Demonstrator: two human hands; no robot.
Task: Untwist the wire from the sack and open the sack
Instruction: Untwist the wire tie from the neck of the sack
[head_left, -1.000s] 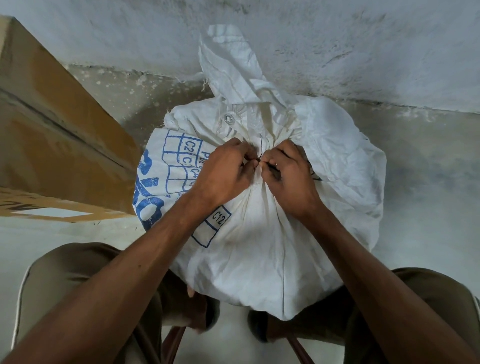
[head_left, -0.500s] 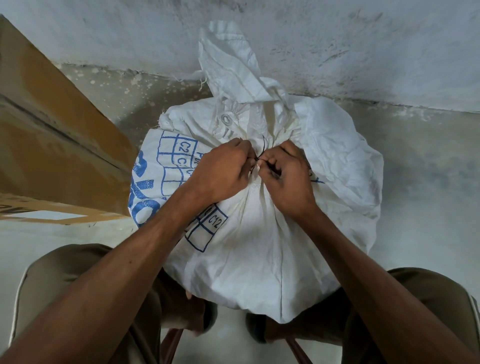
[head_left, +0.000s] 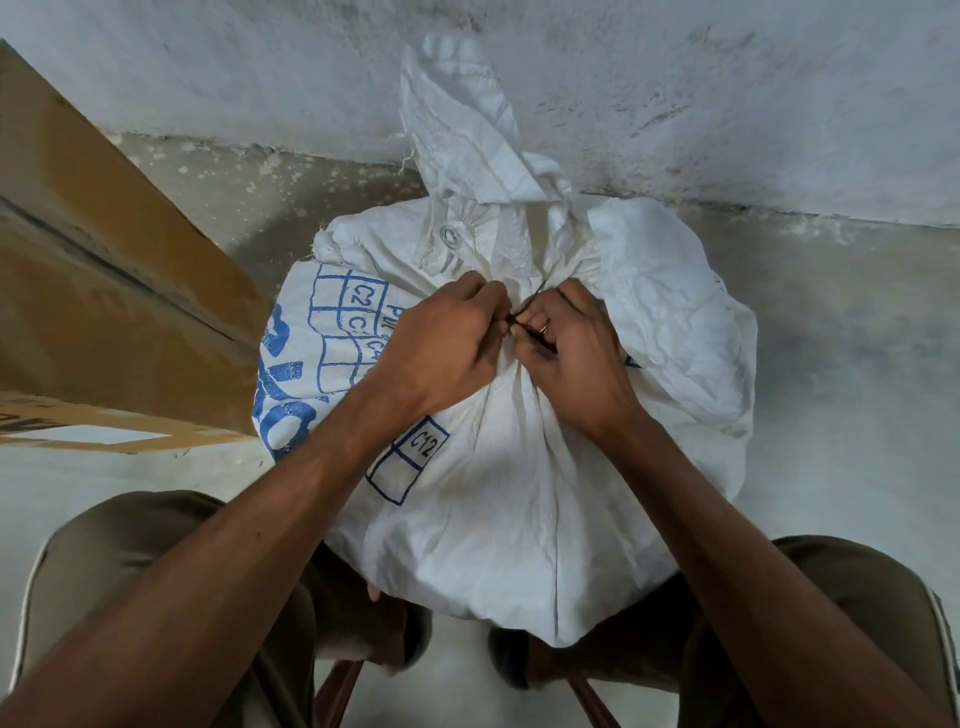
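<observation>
Cardboard box (head_left: 104, 291) far left on the floor, against the wall. White sack (head_left: 519, 493) with blue print stands between the person's knees, neck still bunched. Left hand (head_left: 441, 353) fingers pinched on the dark wire (head_left: 530, 306) at the neck; right hand (head_left: 576, 358) pinches the same wire, knuckles nearly touching.

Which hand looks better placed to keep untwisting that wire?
Probably the right hand: the dark wire end runs into its fingers, while the left hand pinches at the sack neck, steadying.
</observation>
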